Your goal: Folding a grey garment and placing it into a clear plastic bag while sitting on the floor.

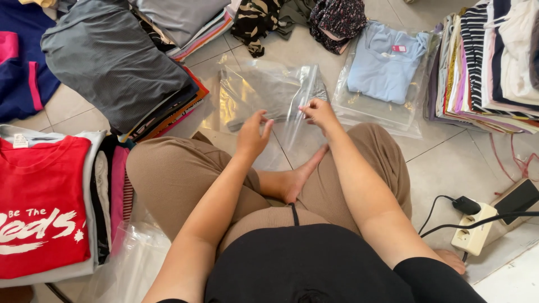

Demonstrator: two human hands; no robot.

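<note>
I sit cross-legged on a tiled floor. In front of my knees lies a clear plastic bag [264,90] with a folded grey garment inside. My right hand [319,112] pinches the bag's loose flap near its open end. My left hand [252,134] hovers just left of that flap, fingers apart, holding nothing. A second clear bag with a folded light-blue shirt [384,67] lies further right, beyond my right hand.
Folded clothes stack at the left, with a red shirt [42,207] on one pile and a dark grey one [112,62] on another. A tall stack [488,62] stands at the right. A white power strip [474,227] with cables lies by my right knee. Empty bags [132,264] lie at lower left.
</note>
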